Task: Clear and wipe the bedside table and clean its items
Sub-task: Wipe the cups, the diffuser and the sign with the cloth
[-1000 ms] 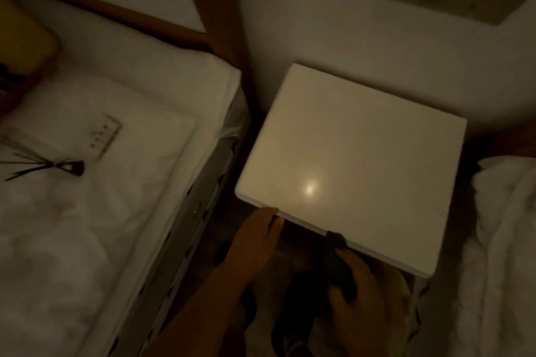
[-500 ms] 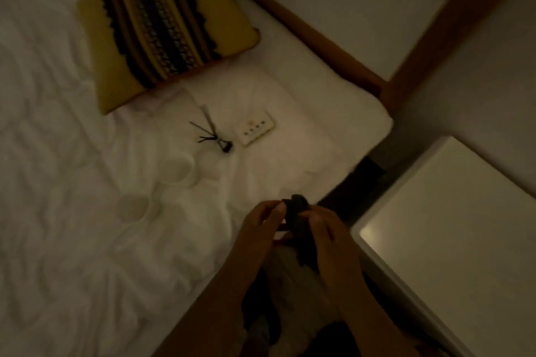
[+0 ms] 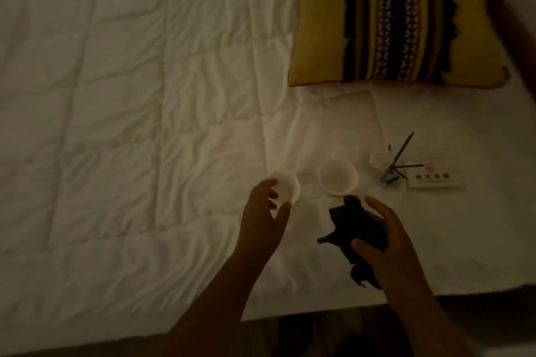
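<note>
Items cleared to bed (image 3: 116,95); your left hand (image 3: 265,211) has its grip half-open at a cup (image 3: 287,187), right hand (image 3: 385,236) clutching cloth (image 3: 356,223); cleaning pending.

Dimly lit throughout, with a warm yellow-brown cast; direction of the light not determinable. Brightest on the white quilted duvet (image 3: 145,95) below and left of the yellow cushion with a dark woven band (image 3: 400,20), falling to near black along the frame edge far below the cushion. Soft, low-contrast shadows in the duvet creases left of the cushion. Soft and grainy overall. Smeared by motion at the fingers of the left hand (image 3: 265,211), below-left of the cushion. Reduced to a near-featureless silhouette: black crumpled cloth (image 3: 356,220) held in the right hand (image 3: 385,235), below the cushion. Blurred and bowed along the brown strip (image 3: 522,38) right of the cushion. Print on the small white card (image 3: 432,180) below the cushion too soft to read.
</note>
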A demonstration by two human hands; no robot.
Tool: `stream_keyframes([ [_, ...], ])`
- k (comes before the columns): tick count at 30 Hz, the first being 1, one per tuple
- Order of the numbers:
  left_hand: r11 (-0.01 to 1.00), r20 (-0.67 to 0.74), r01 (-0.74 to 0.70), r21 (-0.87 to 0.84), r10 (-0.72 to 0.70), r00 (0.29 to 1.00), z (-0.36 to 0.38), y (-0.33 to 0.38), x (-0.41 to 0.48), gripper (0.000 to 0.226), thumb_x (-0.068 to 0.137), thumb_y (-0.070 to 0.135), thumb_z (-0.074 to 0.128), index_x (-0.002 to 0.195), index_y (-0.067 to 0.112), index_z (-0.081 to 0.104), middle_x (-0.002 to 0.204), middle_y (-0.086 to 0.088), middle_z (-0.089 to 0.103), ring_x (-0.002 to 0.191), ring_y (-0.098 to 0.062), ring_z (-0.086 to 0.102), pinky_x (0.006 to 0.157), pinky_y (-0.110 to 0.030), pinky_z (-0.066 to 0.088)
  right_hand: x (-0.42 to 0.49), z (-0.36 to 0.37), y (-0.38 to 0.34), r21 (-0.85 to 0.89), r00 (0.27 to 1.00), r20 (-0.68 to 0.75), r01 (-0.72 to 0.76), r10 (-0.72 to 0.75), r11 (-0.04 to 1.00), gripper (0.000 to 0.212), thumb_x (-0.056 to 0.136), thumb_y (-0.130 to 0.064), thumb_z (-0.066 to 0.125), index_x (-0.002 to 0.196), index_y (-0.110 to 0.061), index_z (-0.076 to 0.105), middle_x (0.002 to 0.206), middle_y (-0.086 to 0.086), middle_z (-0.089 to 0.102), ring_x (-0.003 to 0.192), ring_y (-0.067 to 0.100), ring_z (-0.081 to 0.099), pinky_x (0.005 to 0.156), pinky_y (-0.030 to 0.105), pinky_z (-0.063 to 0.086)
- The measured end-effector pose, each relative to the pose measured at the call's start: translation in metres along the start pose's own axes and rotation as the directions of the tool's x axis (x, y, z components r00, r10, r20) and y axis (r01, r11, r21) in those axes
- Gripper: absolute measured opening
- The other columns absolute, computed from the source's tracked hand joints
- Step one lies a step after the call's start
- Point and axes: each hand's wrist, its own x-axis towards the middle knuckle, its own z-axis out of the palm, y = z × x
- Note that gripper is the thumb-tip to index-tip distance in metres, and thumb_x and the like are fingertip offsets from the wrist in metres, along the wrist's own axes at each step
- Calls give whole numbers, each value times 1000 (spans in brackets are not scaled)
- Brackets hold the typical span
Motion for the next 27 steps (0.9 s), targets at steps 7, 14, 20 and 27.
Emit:
stream_keyframes([
  [7,985,190,-57,164,26,981,24,-45,29,122,70,35,84,153,26,-5,161,-3,4,148,-23,13,115,-41,27,13,33,6,265,975,87,-223,207,938,52,82,9,60,111,-34,67,114,6,70,101,29,68,84,46,58],
  [14,997,165,13,79,-26,986,51,-54,66,116,69,35,85,153,20,6,155,-3,20,138,-19,32,104,-26,25,27,35,23,384,953,239,-268,186,883,46,89,5,52,116,-31,61,111,5,72,98,36,70,80,56,57],
  [20,964,87,229,-132,-219,972,30,-33,65,99,60,52,85,143,22,39,139,3,48,122,-15,50,98,-29,42,39,41,3,139,989,144,-33,12,990,44,85,6,59,97,-36,65,88,2,73,79,26,71,70,40,60],
  [27,669,187,319,-671,-263,946,-12,-1,24,109,51,55,86,144,39,32,121,13,55,111,-18,63,88,-39,58,44,70,-38,-146,923,-127,345,-363,927,38,82,-25,68,118,-28,56,117,-6,56,105,4,57,86,24,55],
])
